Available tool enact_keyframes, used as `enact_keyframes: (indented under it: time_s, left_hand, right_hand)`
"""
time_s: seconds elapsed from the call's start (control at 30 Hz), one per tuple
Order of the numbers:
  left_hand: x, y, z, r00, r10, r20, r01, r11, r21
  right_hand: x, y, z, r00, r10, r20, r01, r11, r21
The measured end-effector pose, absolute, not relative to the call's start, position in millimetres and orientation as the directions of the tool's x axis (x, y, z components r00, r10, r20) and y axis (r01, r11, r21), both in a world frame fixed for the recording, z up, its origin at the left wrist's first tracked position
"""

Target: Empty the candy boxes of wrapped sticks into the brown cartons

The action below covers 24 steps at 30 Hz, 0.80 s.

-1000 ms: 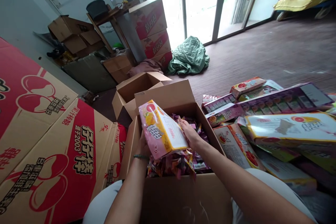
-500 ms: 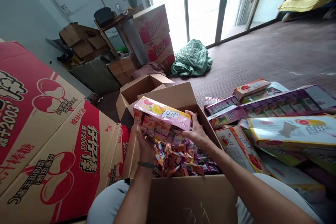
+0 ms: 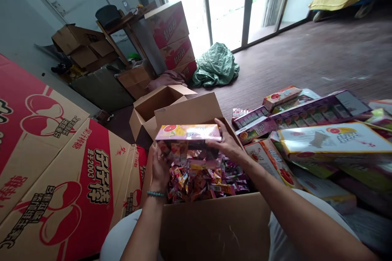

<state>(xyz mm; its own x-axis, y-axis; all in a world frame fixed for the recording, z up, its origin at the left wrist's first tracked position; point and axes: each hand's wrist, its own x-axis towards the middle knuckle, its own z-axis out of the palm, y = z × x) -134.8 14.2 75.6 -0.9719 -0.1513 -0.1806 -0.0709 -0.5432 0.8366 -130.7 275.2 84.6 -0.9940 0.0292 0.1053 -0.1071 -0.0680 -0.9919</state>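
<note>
A yellow and pink candy box (image 3: pixel 190 132) with fruit pictures and a cut-out front is held above a large open carton (image 3: pixel 211 220). Grasping its right end is my right hand (image 3: pixel 229 143), thumb on the front and fingers behind. My left hand (image 3: pixel 159 167), a beaded bracelet at its wrist, is closed around the left end; some of its fingers are hidden. Wrapped candies show through the box's front, mostly on the left side. Beneath it, a heap of small wrapped candies (image 3: pixel 199 185) in purple, orange and red fills the carton's visible inside.
At right lies a pile of candy boxes (image 3: pixel 337 140). Large printed cartons (image 3: pixel 101 171) stand close on the left. Beyond the open carton are another open carton (image 3: pixel 159 104), a green sack (image 3: pixel 217 65) and stacked cartons (image 3: pixel 171 36) beside the glass door.
The candy box has turned so its long edge lies nearly level and its cut-out front faces me more. Fewer candies show in its front. The camera view has shifted slightly.
</note>
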Motion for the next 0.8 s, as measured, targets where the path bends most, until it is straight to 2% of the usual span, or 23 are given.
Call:
enact_keyframes:
  time_s: [0.07, 0.17, 0.23, 0.33, 0.47, 0.57, 0.67, 0.8]
  left_hand:
    - [-133, 16, 81, -0.978, -0.141, -0.156, -0.055, -0.545, 0.837]
    - [-133, 19, 92, -0.992, -0.117, -0.048, 0.028, -0.576, 0.817]
    - [-134, 19, 95, -0.992, -0.125, -0.014, 0.066, -0.613, 0.787]
    - [-137, 17, 88, -0.980, -0.149, -0.134, -0.002, -0.663, 0.749]
    - [-134, 16, 73, -0.931, -0.028, -0.363, -0.234, -0.719, 0.654]
    - [-129, 22, 73, -0.909, -0.018, -0.417, -0.239, -0.795, 0.557]
    - [-127, 34, 79, -0.921, 0.019, -0.388, -0.246, -0.800, 0.547]
    - [-129, 37, 74, -0.957, 0.186, -0.222, -0.280, -0.787, 0.550]
  right_hand:
    - [-133, 281, 86, -0.990, 0.066, 0.126, -0.132, -0.096, -0.987]
    - [-134, 288, 86, -0.988, 0.055, 0.142, -0.148, -0.138, -0.979]
    - [-134, 290, 84, -0.983, 0.107, 0.152, -0.169, -0.178, -0.969]
    - [-133, 289, 78, -0.984, 0.151, 0.093, -0.131, -0.265, -0.955]
    - [-134, 285, 69, -0.989, 0.145, 0.014, -0.072, -0.401, -0.913]
    - [-135, 286, 64, -0.990, 0.138, 0.024, -0.087, -0.468, -0.879]
    - [-134, 288, 62, -0.995, 0.093, 0.026, -0.068, -0.478, -0.876]
    - [-131, 284, 63, -0.999, 0.022, -0.047, 0.031, -0.467, -0.884]
